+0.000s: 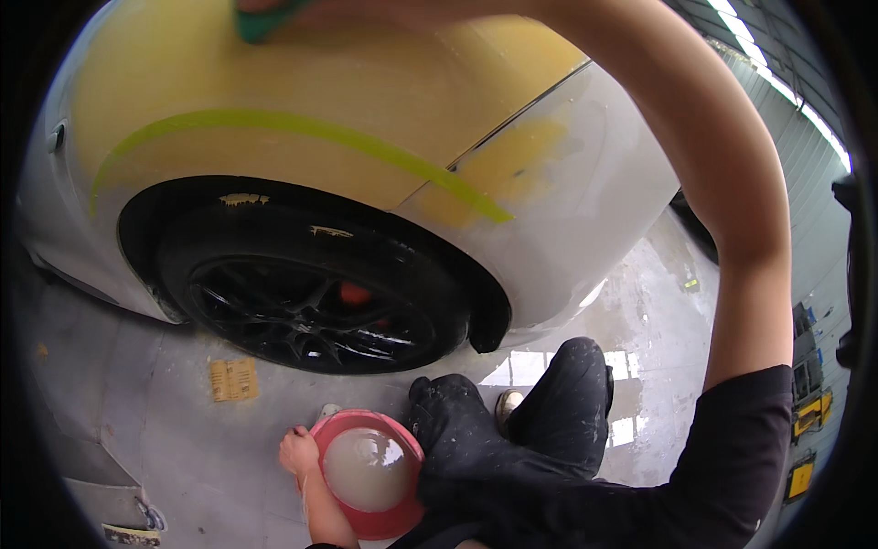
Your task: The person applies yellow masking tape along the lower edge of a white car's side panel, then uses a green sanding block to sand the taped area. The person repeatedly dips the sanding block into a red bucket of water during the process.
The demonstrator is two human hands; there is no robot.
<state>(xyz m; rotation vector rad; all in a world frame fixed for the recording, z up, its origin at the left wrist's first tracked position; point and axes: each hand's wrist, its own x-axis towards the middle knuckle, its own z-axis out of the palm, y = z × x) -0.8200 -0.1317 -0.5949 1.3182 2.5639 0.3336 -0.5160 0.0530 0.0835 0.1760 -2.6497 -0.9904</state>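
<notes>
My right arm reaches up and across to the car's yellow-primed body panel. At the top edge my right hand, blurred and partly cut off, holds a green pad against that panel. Low down, my left hand is closed at the left rim of a red basin. Cloudy whitish water fills much of the basin. A small pale object, too unclear to name, sits at the basin's far rim. Lime-green tape curves along the panel above the wheel arch.
Below the panel is a black wheel with a dark tyre. A brown sheet of paper lies on the grey floor beside it. My bent knees are right of the basin. Yellow and black equipment stands along the right wall.
</notes>
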